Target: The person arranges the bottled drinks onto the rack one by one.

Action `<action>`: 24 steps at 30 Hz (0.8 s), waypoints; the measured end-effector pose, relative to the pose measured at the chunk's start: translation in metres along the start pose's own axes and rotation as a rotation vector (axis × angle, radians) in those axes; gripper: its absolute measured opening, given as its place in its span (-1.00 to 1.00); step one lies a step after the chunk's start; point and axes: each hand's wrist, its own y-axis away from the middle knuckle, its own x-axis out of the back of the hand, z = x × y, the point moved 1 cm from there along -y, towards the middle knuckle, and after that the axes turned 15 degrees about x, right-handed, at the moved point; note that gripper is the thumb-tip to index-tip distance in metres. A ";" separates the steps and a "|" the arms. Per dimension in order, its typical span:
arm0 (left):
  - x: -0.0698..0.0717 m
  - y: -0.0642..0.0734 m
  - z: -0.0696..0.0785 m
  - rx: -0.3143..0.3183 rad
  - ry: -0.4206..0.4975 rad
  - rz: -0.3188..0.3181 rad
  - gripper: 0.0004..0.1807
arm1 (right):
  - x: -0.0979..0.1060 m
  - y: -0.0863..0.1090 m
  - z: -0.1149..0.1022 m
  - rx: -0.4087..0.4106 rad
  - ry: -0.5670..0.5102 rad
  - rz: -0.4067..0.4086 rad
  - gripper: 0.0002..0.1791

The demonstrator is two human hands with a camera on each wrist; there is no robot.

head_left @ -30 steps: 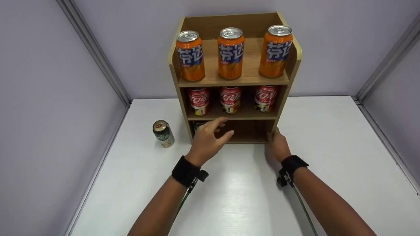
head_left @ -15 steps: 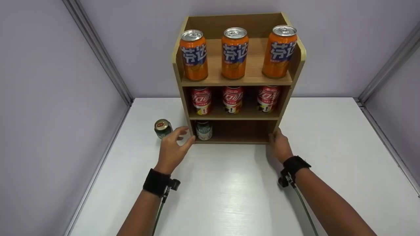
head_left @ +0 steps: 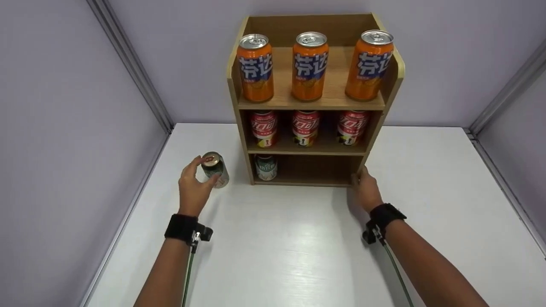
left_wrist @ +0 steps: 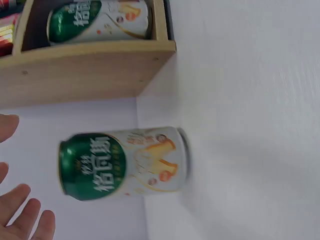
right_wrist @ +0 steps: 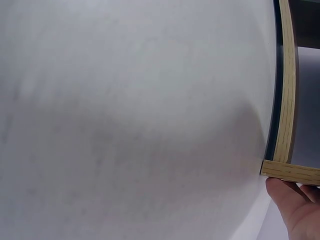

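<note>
A green and white drink can (head_left: 214, 169) with a gold top stands upright on the white table, left of a wooden shelf (head_left: 307, 148). My left hand (head_left: 193, 189) is at this can, its thumb and fingers spread to either side. In the left wrist view the fingertips (left_wrist: 21, 197) show apart from the can (left_wrist: 120, 162), near its top end. My right hand (head_left: 367, 191) rests against the shelf's lower right side. In the right wrist view its thumb touches the outside of the side panel (right_wrist: 292, 171), near the bottom corner.
A matching green can (head_left: 266, 168) stands at the left of the bottom shelf. Red cola cans (head_left: 305, 128) line the middle shelf, and orange soda cans (head_left: 309, 70) the top one. Pale walls (head_left: 106, 153) enclose the white table (head_left: 277, 247).
My left hand has moved left from the front of the bottom shelf to the can on the table, uncovering the can inside. My right hand stays at the shelf's side.
</note>
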 end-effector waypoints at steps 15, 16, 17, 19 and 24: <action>-0.031 -0.026 -0.034 0.250 -0.022 -0.133 0.08 | 0.003 -0.001 -0.002 -0.006 -0.027 0.010 -0.58; -0.033 -0.028 -0.037 0.265 -0.021 -0.140 0.09 | 0.003 -0.001 -0.002 -0.005 -0.026 0.009 -0.58; -0.034 -0.029 -0.040 0.280 -0.018 -0.144 0.09 | 0.002 -0.001 -0.002 -0.006 -0.023 0.007 -0.58; -0.036 -0.031 -0.045 0.307 -0.009 -0.154 0.08 | 0.001 -0.001 -0.003 -0.011 -0.024 0.009 -0.58; -0.040 -0.032 -0.055 0.365 0.030 -0.188 0.02 | 0.000 0.000 -0.003 -0.029 -0.023 0.016 -0.55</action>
